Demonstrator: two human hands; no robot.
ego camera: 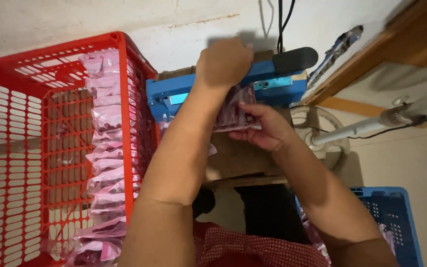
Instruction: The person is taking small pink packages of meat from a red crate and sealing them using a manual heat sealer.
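Fingers of the right hand (pixel 268 129), at the centre of the frame, pinch the lower edge of a small clear plastic pouch filled with dark red pieces (pixel 235 111), holding it flat with its open end fed into the blue tabletop heat sealer with a black handle (pixel 277 79). The left hand (pixel 223 62), just above it, lies closed over the sealer's arm and presses down; its fingers curl out of sight on the far side.

To do this well, I judge the pouch mouth should lie straight and unwrinkled across the sealing strip, the contents kept back from the seam, and the press held evenly along the arm.

The sealer sits on a brown cardboard-topped bench (pixel 238 160) below the pouch.

At the left of the frame a red slotted plastic crate (pixel 16 148) holds a row of similar pink-tinted filled pouches (pixel 107 148), stacked overlapping along its right wall from top to bottom; the rest of its floor shows bare slots. At the lower right, a blue slotted plastic crate (pixel 396 217) holds a few pouches, mostly hidden by the right forearm.
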